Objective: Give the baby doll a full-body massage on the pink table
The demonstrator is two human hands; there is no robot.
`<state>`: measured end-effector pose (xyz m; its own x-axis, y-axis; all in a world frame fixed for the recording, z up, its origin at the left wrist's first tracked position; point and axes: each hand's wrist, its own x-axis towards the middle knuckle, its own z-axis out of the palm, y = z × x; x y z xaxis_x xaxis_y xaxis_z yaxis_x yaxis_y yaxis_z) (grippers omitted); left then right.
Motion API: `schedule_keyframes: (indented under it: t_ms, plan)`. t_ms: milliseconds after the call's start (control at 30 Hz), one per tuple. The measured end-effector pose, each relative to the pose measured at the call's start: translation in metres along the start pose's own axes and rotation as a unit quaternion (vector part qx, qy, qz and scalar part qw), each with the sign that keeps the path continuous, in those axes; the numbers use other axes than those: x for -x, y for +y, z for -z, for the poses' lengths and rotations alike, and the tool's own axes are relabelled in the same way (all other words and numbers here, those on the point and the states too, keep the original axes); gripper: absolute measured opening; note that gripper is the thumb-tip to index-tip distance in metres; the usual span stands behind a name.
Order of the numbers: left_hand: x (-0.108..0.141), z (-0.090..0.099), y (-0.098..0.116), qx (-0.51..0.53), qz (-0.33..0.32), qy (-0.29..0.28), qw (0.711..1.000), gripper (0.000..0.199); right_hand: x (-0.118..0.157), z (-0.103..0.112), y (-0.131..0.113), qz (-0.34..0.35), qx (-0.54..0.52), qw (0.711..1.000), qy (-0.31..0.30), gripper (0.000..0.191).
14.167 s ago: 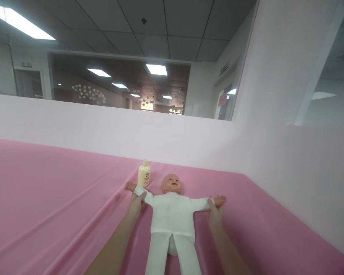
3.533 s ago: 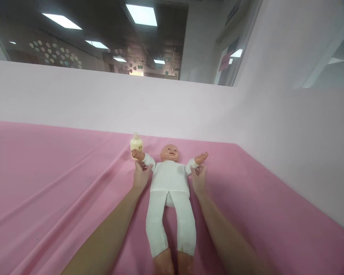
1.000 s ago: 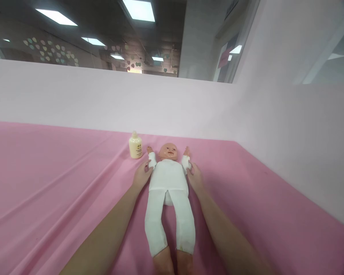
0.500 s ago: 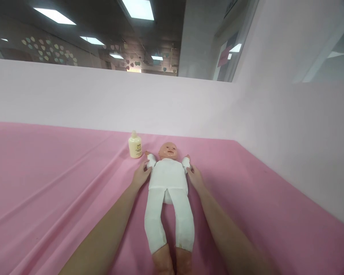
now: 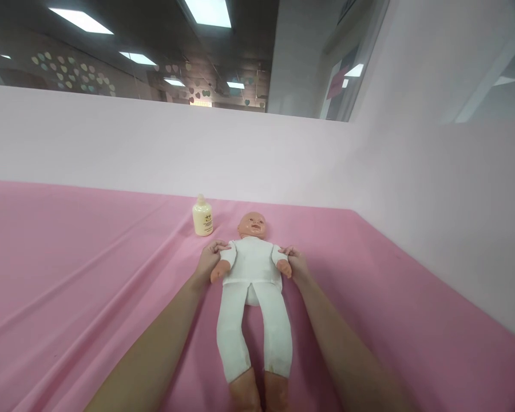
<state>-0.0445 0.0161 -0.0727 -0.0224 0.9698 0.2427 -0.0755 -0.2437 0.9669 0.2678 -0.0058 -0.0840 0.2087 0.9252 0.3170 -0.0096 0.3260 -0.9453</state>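
Note:
A baby doll (image 5: 253, 260) in a white cloth suit lies on its back on the pink sheet, head away from me and feet toward me. Its arms point down along its sides, bent a little outward. At the doll's arm on the left, my left hand (image 5: 210, 258) has its fingers closed on the white sleeve near the shoulder. My right hand (image 5: 297, 263) grips the other sleeve in the same way, just above the doll's bare forearm. The thumbs are partly hidden.
A cream pump bottle (image 5: 203, 220) with dark print stands up left of the doll's head. The pink sheet (image 5: 90, 257) has long folds on the left. White walls (image 5: 163, 151) rise behind and to the right, with a window above the back one.
The doll's arms have swung from raised beside its head to lowered along its sides. My fingers have shifted up toward its shoulders. Bottle and legs stay put.

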Motion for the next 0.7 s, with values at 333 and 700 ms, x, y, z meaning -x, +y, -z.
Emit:
schedule_keyframes:
  t_ms: [333,700]
  plan:
    - [0.01,-0.005,0.006,-0.145,-0.028,0.044,0.988,0.044,0.01,-0.013,-0.019,0.013,0.063,0.998,0.016,0.061]
    - [0.017,-0.01,0.02,-0.314,-0.249,0.075,0.913,0.008,0.016,-0.009,-0.026,0.033,0.272,0.962,0.016,0.051]
